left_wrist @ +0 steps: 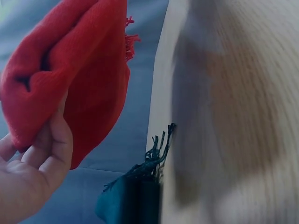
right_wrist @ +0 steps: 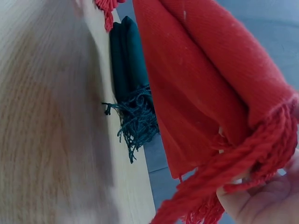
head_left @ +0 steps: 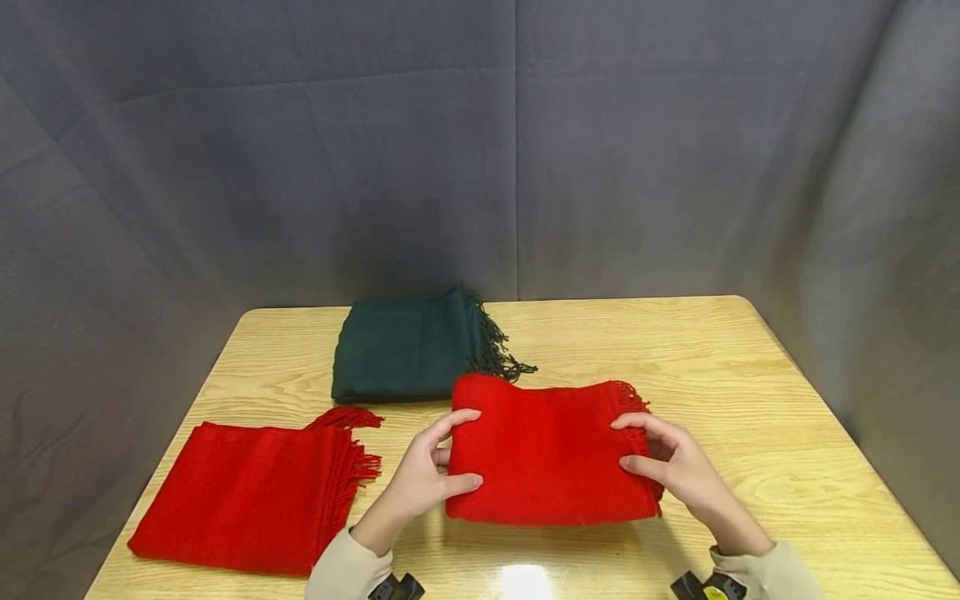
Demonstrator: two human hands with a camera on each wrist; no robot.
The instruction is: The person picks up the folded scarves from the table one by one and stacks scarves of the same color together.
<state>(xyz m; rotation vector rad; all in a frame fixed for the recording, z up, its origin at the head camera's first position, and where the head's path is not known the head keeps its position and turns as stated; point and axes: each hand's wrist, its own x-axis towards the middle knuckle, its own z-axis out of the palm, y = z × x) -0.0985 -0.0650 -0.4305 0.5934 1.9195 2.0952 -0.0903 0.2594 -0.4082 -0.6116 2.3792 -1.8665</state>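
Note:
Both hands hold a folded red scarf (head_left: pixel 551 454) up above the table. My left hand (head_left: pixel 423 475) grips its left edge, thumb and fingertips on the upper face and other fingers tucked beneath, as the left wrist view also shows. At the fringed right edge, my right hand (head_left: pixel 671 462) grips the scarf the same way. Red tassels (right_wrist: pixel 233 168) hang around the right hand in the right wrist view. The scarf's layers are folded on themselves, and its far edge overlaps the dark green scarf's corner in the head view.
A second folded red scarf (head_left: pixel 240 496) lies at the table's left, fringe toward the middle. Behind it, a folded dark green scarf (head_left: pixel 405 346) lies near the back edge with tassels pointing right. Grey curtains (head_left: pixel 480 150) surround the wooden table (head_left: pixel 780 467) behind and at the sides.

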